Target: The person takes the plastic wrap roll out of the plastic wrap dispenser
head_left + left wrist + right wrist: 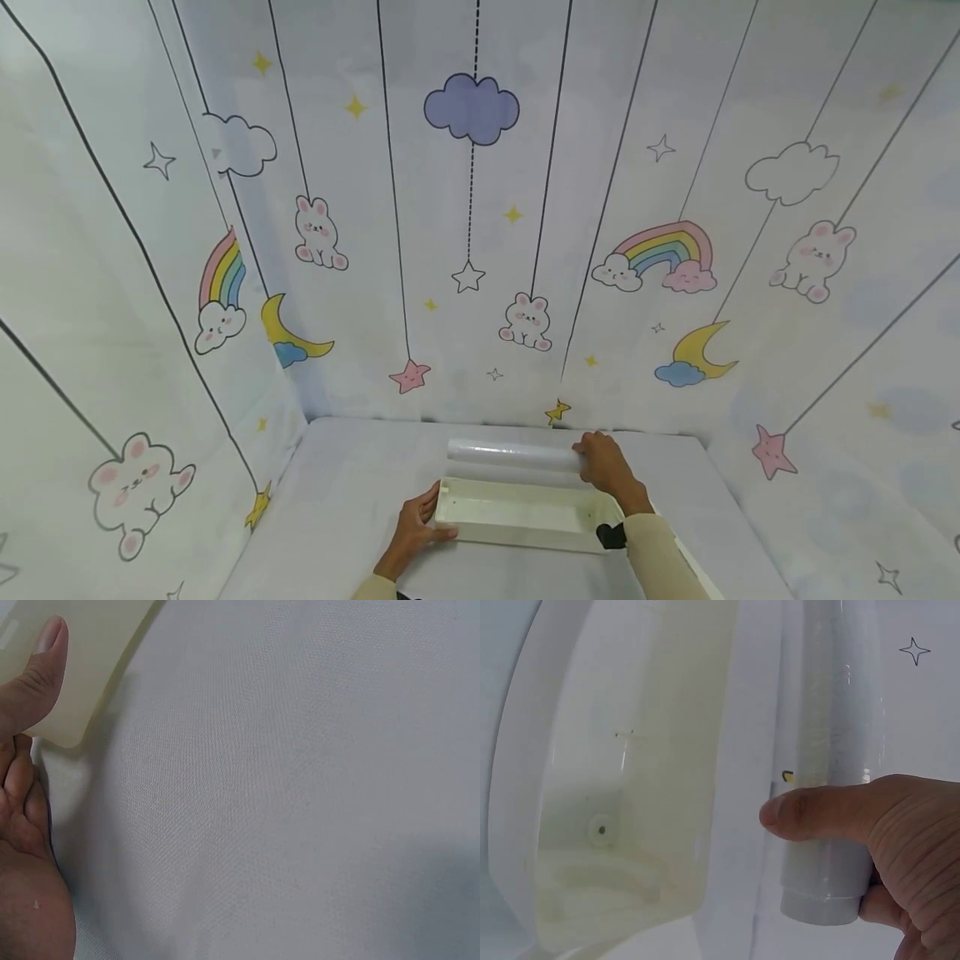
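Observation:
A long cream plastic box (pixel 525 537) with an open top lies across the table. At its left end my left hand (pixel 412 529) grips it, the thumb (pixel 51 667) along the front wall in the left wrist view and the other fingers behind the end. Behind the box is a shiny roll of clear plastic film (pixel 510 454), roughly parallel to it. My right hand (pixel 606 467) holds the roll by its right end, thumb laid across it in the right wrist view, where the core's end (pixel 821 909) sticks out. The fingers under the roll are mostly hidden.
A white cloth covers the table (pixel 352 467). Behind and at both sides hang white sheets printed with bunnies, clouds and a rainbow (pixel 667 242). A pale strip (pixel 693 562) shows beside the right sleeve (pixel 660 554); the arm hides part of it.

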Tool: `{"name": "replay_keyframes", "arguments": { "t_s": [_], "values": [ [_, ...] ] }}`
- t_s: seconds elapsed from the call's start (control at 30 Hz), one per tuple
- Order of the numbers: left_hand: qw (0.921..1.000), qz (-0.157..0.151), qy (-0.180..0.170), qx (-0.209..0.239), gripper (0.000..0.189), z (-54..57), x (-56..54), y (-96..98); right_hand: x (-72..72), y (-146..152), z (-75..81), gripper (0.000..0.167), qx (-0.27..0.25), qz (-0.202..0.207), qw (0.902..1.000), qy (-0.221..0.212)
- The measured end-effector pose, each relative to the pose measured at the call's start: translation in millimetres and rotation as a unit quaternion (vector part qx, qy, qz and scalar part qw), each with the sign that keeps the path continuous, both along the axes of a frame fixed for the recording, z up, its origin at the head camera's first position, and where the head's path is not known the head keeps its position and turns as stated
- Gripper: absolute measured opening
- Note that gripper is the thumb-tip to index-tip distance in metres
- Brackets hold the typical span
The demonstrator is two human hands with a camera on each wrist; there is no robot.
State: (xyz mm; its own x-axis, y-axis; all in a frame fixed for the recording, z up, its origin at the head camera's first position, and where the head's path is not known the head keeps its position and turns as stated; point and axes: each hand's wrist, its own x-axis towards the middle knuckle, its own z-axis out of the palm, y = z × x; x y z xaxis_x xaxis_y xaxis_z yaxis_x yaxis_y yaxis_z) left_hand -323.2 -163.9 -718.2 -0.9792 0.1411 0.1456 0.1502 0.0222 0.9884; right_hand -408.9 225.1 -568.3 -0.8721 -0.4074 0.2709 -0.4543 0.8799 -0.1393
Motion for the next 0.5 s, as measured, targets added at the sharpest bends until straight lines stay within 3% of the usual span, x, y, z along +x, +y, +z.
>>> {"name": "replay_keyframes", "arguments": {
  "t_s": [0.17, 0.27, 0.5],
  "values": [
    [0.9998, 0.007, 0.015, -0.015, 0.108, -4.1, 1.5, 0.0, -1.5, 0.0, -1.5, 0.039, 0.005, -0.001, 1.0, -0.007],
    [0.9999, 0.008, 0.004, -0.012, 0.109, -4.3, 2.8, 0.4, -2.0, -0.2, -2.0, 0.038, 0.011, 0.003, 0.9999, -0.005],
    [0.998, 0.005, 0.059, -0.023, 0.102, 3.1, 5.3, 0.8, -4.7, -2.8, -2.1, 0.036, 0.007, 0.007, 0.9999, -0.006]
  ]
}}
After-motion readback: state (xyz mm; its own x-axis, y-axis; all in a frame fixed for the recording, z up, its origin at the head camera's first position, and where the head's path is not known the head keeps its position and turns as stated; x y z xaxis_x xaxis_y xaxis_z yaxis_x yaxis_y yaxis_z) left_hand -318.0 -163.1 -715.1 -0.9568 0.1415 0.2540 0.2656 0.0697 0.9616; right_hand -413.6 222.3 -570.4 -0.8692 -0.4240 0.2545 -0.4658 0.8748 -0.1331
